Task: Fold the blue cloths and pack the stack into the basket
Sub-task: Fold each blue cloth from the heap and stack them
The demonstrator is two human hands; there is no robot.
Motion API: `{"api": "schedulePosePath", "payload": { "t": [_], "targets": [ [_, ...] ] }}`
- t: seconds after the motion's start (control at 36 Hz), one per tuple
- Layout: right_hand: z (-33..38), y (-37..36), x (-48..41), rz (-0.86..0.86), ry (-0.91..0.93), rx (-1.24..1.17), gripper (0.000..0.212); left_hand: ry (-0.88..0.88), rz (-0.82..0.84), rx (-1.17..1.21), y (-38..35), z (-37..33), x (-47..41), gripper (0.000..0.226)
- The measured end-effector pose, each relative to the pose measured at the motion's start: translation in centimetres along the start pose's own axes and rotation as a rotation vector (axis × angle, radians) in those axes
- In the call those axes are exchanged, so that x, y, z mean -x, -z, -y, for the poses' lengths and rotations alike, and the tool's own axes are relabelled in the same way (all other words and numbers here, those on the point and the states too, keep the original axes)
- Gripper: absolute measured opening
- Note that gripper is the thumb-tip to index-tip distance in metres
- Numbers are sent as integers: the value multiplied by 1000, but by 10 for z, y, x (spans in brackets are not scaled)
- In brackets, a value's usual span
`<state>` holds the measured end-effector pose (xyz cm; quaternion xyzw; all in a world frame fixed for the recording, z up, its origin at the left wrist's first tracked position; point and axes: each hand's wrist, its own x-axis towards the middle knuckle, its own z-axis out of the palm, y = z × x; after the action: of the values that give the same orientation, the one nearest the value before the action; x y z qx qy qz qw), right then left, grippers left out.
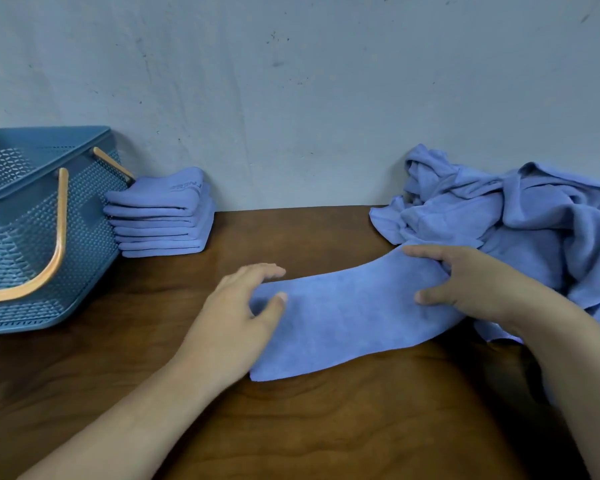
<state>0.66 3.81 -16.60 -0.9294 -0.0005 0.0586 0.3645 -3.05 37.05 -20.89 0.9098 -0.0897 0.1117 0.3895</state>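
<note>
- The cloth [347,320] being worked on is a soft, matte, periwinkle-blue piece. It lies as one long band across the middle of the brown wooden counter [291,427]. Its surface is smooth with a faint nap and its long edges are clean. The band bows gently and rises towards its right end.
- The left hand [236,317] sits over the band's left end. Its thumb lies on top of the fabric and its fingers reach, nearly straight and loosely spread, past the far edge. It is a little blurred, and nothing is curled round the cloth there.
- The right hand [471,282] has hold of the right end. The thumb lies on top near the front edge, the forefinger runs along the far edge, and the other fingers are tucked in with fabric bunched against them. That end is lifted slightly off the wood.
- Just behind and beside the right hand is a rumpled heap of unfolded cloths [534,220] in the same blue. It is creased and mounded against the wall [291,81], and its front edge overlaps the band's right end.
- At the back left a neat stack of folded cloths [160,216] stands square, with its layers showing as tidy rounded folds. Dark lettering on the top one is too small for me to read.
- The stack touches the side of a teal-blue plastic basket [32,216] with perforated, woven-look walls and two tan handles. The basket stands at the counter's left end, and I can see no cloth in the part of it in view.
</note>
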Motion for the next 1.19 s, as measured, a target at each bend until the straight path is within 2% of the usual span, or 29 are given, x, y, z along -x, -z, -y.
{"api": "schedulePosePath", "payload": {
  "t": [0.08,0.36,0.5,0.64,0.72,0.81,0.97,1.08,1.19],
  "targets": [
    [6,-1,4,-37,50,12,73,-60,17,-28,7,11,-8,22],
    [46,-44,16,-354,357,-217,56,11,61,30,-1,25,-16,32],
    [79,-84,26,-442,546,-183,53,21,9,88,-2,25,-17,35],
    [93,-127,29,-407,762,-59,42,32,-48,342,4,11,-11,38],
    [90,-142,31,-295,822,-21,44,153,-101,467,6,5,-12,26],
    [87,-142,31,-253,833,-40,46,214,-87,478,6,10,-17,33],
    [84,-137,30,-156,808,-25,46,141,1,461,0,19,-20,34],
    [76,-122,33,-85,769,335,75,160,-46,469,0,21,-20,30],
    [68,-101,38,-96,635,541,76,194,-64,435,1,23,-23,30]
  ]
}}
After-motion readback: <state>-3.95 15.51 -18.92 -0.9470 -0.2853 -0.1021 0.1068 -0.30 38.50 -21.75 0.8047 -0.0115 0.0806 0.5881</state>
